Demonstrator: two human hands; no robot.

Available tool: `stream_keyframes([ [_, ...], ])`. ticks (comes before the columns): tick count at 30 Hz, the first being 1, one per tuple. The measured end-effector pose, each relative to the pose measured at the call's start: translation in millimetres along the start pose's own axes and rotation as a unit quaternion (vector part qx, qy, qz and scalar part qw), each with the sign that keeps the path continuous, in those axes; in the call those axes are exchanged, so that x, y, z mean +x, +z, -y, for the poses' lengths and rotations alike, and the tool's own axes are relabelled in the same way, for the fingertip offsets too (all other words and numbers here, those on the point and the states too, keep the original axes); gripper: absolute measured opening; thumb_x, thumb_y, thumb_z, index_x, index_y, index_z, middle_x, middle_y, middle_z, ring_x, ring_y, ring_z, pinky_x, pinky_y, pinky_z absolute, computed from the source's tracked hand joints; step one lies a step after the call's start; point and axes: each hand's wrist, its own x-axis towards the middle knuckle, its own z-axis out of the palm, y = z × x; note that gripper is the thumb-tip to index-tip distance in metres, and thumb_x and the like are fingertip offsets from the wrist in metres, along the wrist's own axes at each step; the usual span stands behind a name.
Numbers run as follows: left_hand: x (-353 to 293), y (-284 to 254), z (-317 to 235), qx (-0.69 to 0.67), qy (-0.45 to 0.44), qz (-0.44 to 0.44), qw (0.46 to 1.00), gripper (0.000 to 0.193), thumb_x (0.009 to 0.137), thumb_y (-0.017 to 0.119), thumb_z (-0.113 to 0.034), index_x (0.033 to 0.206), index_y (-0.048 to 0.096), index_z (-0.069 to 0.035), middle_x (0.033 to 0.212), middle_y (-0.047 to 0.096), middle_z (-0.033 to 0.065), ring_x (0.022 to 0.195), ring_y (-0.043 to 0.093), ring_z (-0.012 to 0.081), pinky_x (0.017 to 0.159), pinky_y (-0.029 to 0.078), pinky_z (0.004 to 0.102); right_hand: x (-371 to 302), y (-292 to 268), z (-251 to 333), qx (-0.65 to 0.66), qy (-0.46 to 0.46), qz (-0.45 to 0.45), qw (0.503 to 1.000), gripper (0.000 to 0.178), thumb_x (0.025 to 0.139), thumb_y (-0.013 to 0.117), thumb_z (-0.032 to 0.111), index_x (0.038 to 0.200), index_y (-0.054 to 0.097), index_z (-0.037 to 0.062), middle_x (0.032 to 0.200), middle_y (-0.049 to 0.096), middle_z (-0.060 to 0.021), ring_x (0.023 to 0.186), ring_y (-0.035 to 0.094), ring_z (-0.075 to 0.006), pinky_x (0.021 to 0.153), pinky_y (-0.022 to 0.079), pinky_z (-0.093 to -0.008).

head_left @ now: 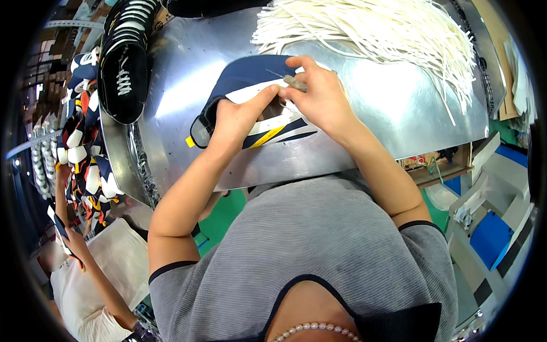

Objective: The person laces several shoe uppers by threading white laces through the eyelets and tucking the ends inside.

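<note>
A navy shoe upper with white panels and a yellow stripe lies on the metal table in front of me. My left hand is closed on its near side, thumb pressed on the white part by the lacing opening. My right hand is closed round a small tool with a pale handle and a thin needle-like tip pointing left over the upper. My two thumbs nearly meet above the opening. The fingers of my left hand are mostly hidden beneath the upper.
A heap of white laces covers the table's far right. A black laced shoe stands at the far left. Beyond the left edge hang several shoe uppers, where a co-worker's hand holds another piece. An open drawer is below right.
</note>
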Motion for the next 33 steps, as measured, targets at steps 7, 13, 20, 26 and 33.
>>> stream_keyframes([
  [7,-5.3,4.5,7.9,-0.013,0.057,-0.023,0.998,0.02,0.086,0.077,-0.013,0.099,0.071,0.001,0.09,0.072,0.0046,0.076,0.067,0.0104,0.069,0.053,0.0246,-19.4,-14.3,-1.0,0.06,-0.082,-0.003,0.995,0.031,0.091,0.067,0.024,0.111,0.058,0.0025,0.082,0.069,-0.0113,0.08,0.067,-0.0305,0.073,0.051,-0.0406],
  [13,-8.7,5.8,4.9,0.011,0.072,-0.026,0.997,0.017,0.087,0.078,-0.02,0.092,0.073,-0.004,0.079,0.068,-0.0002,0.069,0.06,0.006,0.062,0.047,0.0223,-20.5,-25.9,-6.3,0.033,-0.112,0.029,0.993,0.018,0.093,0.063,0.02,0.094,0.061,0.0021,0.071,0.067,-0.0126,0.068,0.066,-0.0284,0.065,0.05,-0.0385],
  [20,-11.1,2.9,11.0,0.018,0.098,0.02,0.995,0.016,0.091,0.071,-0.018,0.089,0.072,-0.002,0.075,0.064,-0.0014,0.065,0.055,0.0053,0.058,0.043,0.0229,-9.8,-21.9,0.8,-0.079,-0.107,0.049,0.99,0.015,0.091,0.064,0.015,0.09,0.061,0.0004,0.07,0.066,-0.0143,0.064,0.065,-0.0297,0.061,0.05,-0.0386],
  [26,-19.9,1.5,11.8,-0.015,0.143,0.074,0.987,0.012,0.096,0.062,-0.01,0.094,0.068,0.0,0.083,0.068,0.0018,0.074,0.062,0.0082,0.065,0.049,0.0241,-6.6,8.4,8.5,-0.189,-0.195,0.018,0.962,0.016,0.09,0.06,0.014,0.092,0.054,0.0002,0.068,0.064,-0.0193,0.069,0.066,-0.0384,0.063,0.051,-0.0484],
  [33,-9.2,-18.4,11.4,-0.039,0.029,0.118,0.992,0.021,0.093,0.065,-0.022,0.096,0.069,-0.001,0.082,0.066,0.0012,0.072,0.057,0.0077,0.065,0.045,0.0237,1.0,-58.0,31.2,-0.175,-0.089,0.136,0.971,0.017,0.092,0.062,0.018,0.095,0.064,0.001,0.083,0.07,-0.0191,0.084,0.068,-0.0378,0.074,0.051,-0.0481],
])
